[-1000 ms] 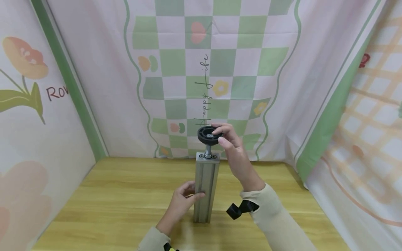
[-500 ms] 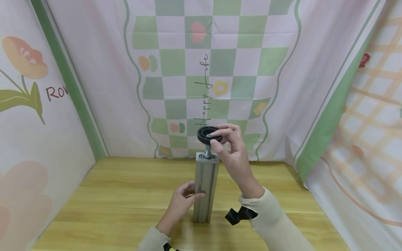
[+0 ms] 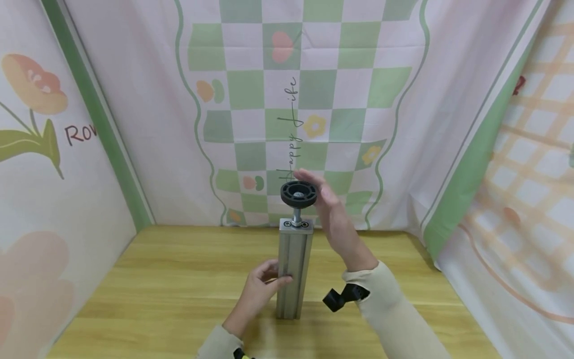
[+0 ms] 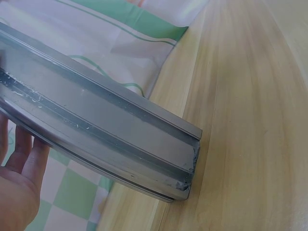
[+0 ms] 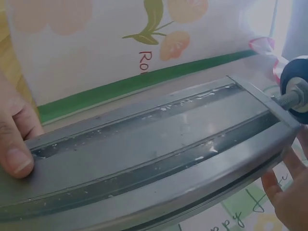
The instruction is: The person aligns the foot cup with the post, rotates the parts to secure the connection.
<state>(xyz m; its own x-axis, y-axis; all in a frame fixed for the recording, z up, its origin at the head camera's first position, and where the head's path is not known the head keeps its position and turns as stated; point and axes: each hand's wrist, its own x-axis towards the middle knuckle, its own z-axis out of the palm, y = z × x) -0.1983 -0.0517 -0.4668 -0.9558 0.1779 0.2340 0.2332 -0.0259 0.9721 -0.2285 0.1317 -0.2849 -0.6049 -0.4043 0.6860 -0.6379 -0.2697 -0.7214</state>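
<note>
An upright grey aluminium profile (image 3: 293,269) stands on the table, its lower end near the wood. My left hand (image 3: 265,279) grips it about halfway down, with the thumb across the near face; the left wrist view shows fingers (image 4: 33,166) at its edge. A black levelling foot (image 3: 298,203) tops the profile on a threaded stud (image 3: 297,217). My right hand (image 3: 334,219) lies along the foot's right and far side, its fingers fairly straight. In the right wrist view the nut (image 5: 301,89) under the foot shows beside the stud.
The wooden table (image 3: 179,279) stretches around the profile. Behind it hangs a green-and-white checked cloth (image 3: 251,124), with printed cloths at both sides. A black wrist camera mount (image 3: 343,297) sticks out from the right sleeve.
My right fingers were curled over the foot's rim; now they have let go and straightened along its far side. The left hand and the profile have stayed put.
</note>
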